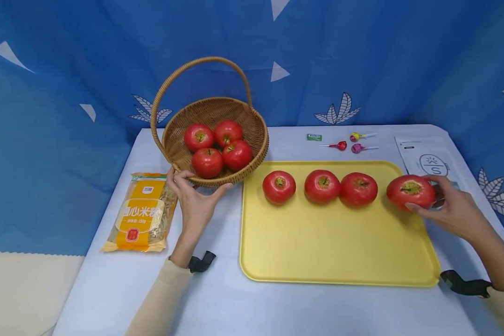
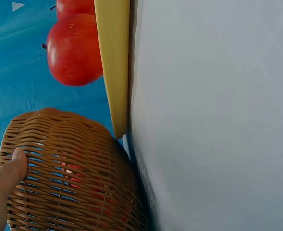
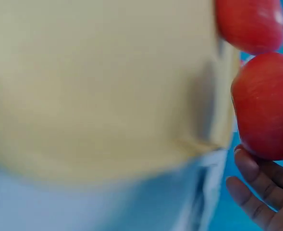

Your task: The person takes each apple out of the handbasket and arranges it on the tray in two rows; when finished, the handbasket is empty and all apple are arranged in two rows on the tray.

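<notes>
Head view: apple (image 1: 409,190) in right hand (image 1: 453,205), fingers curled round its right side, thumb at its near side, at right end of yellow tray (image 1: 332,247). Left hand (image 1: 193,203) grips near rim of wicker basket (image 1: 210,110), thumb against outer weave; four more apples (image 1: 207,163) inside. Yellow packet (image 1: 140,217) reads "米粉", smaller print unclear; white pouch (image 1: 417,151) shows "S".

My left forearm (image 1: 160,295), beige-sleeved, rises from the lower edge of the head view, leaning right. My left hand (image 1: 194,201) is in a grip, thumb spread well apart from the fingers. My right forearm (image 1: 500,263) slants in from the lower right; my right hand (image 1: 455,205) holds, thumb and fingers parted, pointing left.
</notes>
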Tool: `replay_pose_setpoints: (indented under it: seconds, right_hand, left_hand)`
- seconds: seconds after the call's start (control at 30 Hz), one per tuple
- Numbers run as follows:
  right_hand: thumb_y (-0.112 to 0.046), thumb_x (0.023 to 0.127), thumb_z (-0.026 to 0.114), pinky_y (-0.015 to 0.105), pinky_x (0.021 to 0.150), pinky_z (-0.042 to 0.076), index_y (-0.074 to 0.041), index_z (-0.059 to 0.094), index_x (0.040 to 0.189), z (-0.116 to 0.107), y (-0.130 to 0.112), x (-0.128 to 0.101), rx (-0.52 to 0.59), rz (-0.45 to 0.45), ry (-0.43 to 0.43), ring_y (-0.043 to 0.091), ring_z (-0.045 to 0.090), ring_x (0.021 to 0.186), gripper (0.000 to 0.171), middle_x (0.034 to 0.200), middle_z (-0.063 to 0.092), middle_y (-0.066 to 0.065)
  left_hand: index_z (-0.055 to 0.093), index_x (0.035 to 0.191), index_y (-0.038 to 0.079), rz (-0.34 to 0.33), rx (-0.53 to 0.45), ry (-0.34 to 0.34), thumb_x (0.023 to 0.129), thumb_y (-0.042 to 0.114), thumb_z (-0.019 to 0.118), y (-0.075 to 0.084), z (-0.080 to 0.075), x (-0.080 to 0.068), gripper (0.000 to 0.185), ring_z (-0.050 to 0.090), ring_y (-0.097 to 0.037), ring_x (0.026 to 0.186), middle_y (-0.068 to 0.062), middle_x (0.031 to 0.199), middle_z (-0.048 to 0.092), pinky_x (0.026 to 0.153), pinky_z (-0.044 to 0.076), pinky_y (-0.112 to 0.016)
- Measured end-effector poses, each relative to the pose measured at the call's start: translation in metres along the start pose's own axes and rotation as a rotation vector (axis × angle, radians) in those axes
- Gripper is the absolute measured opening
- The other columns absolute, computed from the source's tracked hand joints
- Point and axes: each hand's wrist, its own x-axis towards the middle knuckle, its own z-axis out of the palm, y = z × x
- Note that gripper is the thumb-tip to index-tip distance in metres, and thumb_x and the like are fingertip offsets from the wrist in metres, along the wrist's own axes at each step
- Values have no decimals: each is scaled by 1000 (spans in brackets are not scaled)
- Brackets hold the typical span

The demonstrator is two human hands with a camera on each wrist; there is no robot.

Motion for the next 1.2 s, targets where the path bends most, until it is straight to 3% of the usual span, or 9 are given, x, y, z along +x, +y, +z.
replay_pose_setpoints:
  seconds: [0.2,0.47,0.6,0.67,0.73,0.87,1.0,1.1,1.2]
  right_hand:
    - [-27,82,79,14,54,43,8,32,138,21,5,-1,42,0,-23,39,51,89,81,110,52,32]
    - [-34,84,77,19,51,44,12,25,143,21,3,-2,40,31,-60,41,45,93,91,119,42,34]
    - [-29,79,81,49,65,54,7,28,145,12,-16,8,-31,-43,17,49,39,104,92,131,35,36]
    - [-24,74,85,66,76,47,2,35,144,5,-39,18,-54,-128,78,51,36,114,90,136,35,34]
    - [-20,68,88,73,83,39,-2,42,141,-1,-68,30,-60,-253,116,49,35,122,88,138,38,30]
    - [-19,66,90,66,88,43,-9,50,138,-5,-139,56,-33,-555,85,37,39,127,83,139,44,19]
    - [-28,74,86,56,92,48,-14,51,138,5,-208,87,7,-805,-1,29,45,125,74,136,49,12]
    - [-34,79,83,50,97,47,-14,53,136,20,-253,113,23,-938,-69,26,48,122,68,131,53,10]
    - [-40,81,79,47,97,47,-14,52,137,37,-289,140,9,-960,-176,26,50,119,67,130,52,10]
  left_hand:
    - [27,108,8,17,-11,3,67,47,88,1,1,0,83,9,-26,148,-13,157,2,116,27,-51]
    - [27,107,8,24,-12,4,66,49,88,1,4,0,84,11,-29,147,-13,155,5,115,30,-49]
    - [27,108,8,15,-7,2,67,49,87,1,2,0,83,11,-30,147,-13,156,4,114,31,-49]
    - [27,109,8,10,-1,1,67,49,87,0,0,0,84,11,-29,147,-13,156,3,114,32,-49]
    - [27,108,8,6,5,6,67,49,87,0,-1,-1,84,12,-30,147,-13,156,3,113,33,-49]
    - [28,108,9,4,15,16,67,50,87,0,-2,-1,83,13,-32,147,-14,157,2,112,34,-50]
    - [30,109,9,-5,44,0,67,52,86,2,-3,-1,82,13,-34,147,-15,157,1,110,36,-51]
    - [33,111,10,-19,80,-25,68,55,84,4,-6,0,81,17,-37,145,-16,157,2,104,42,-49]
    - [36,111,11,-41,102,-72,72,59,80,8,-13,2,76,29,-39,138,-15,158,2,96,46,-47]
